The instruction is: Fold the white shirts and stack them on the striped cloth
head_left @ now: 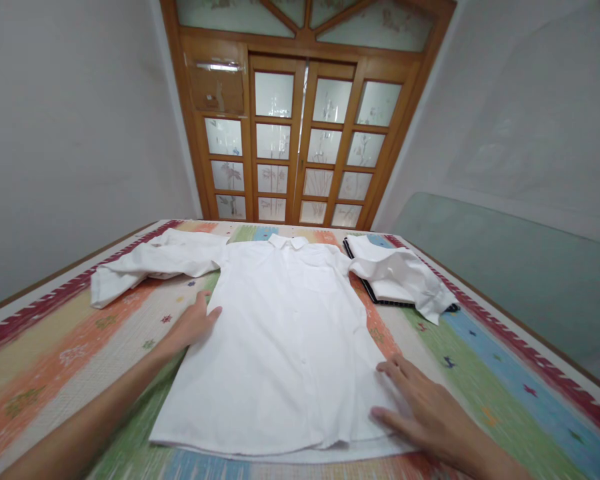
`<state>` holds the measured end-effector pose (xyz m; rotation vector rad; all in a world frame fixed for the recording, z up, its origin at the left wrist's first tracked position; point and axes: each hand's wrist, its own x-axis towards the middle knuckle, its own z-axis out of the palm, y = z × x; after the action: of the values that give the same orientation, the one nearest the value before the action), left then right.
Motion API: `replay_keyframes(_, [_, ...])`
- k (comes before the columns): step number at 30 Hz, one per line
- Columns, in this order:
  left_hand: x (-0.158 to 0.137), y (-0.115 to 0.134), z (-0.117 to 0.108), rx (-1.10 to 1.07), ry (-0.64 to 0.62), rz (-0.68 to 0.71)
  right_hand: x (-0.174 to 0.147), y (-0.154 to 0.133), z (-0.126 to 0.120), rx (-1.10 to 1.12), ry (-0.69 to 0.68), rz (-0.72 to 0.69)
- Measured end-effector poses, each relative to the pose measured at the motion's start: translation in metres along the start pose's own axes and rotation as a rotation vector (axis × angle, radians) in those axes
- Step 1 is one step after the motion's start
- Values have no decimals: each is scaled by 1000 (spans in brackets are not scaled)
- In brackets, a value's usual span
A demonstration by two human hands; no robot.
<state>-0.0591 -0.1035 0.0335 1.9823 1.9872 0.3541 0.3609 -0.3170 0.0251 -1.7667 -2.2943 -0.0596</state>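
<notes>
A white button-up shirt lies spread flat with its front up and its collar at the far end. Its left-side sleeve stretches out over the bedspread, while the right-side sleeve rests across a folded stack. My left hand is at the shirt's left side edge, thumb over the fabric and apart from the fingers, which are partly hidden. Along the lower right edge, my right hand touches the cloth with thumb and fingers spread. Neither hand grips anything that I can see.
A stack of folded white and dark clothes sits at the far right under the sleeve. The striped bedspread covers the bed. A pale green panel runs along the right wall. Wooden glass-paned doors stand behind the bed.
</notes>
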Motion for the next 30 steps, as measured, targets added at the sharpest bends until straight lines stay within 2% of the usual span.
replay_keyframes(3, [-17, -3, 3, 49, 10, 30, -17, 2, -3, 44, -68, -61])
replay_keyframes(7, [-32, -8, 5, 131, 45, 59, -24, 6, 1, 6, 53, -125])
replay_keyframes(9, [-36, -9, 6, 183, 77, 61, -24, 9, 4, -29, 64, -188])
replay_keyframes(18, [-39, -8, 6, 318, 94, 58, -24, 14, 1, -198, 30, -397])
replay_keyframes(24, [-37, -10, 6, 358, 91, 48, -23, 10, 1, -317, 114, -561])
replay_keyframes(30, [-35, -13, 7, 356, 75, 45, -20, 1, -1, -321, 160, -517])
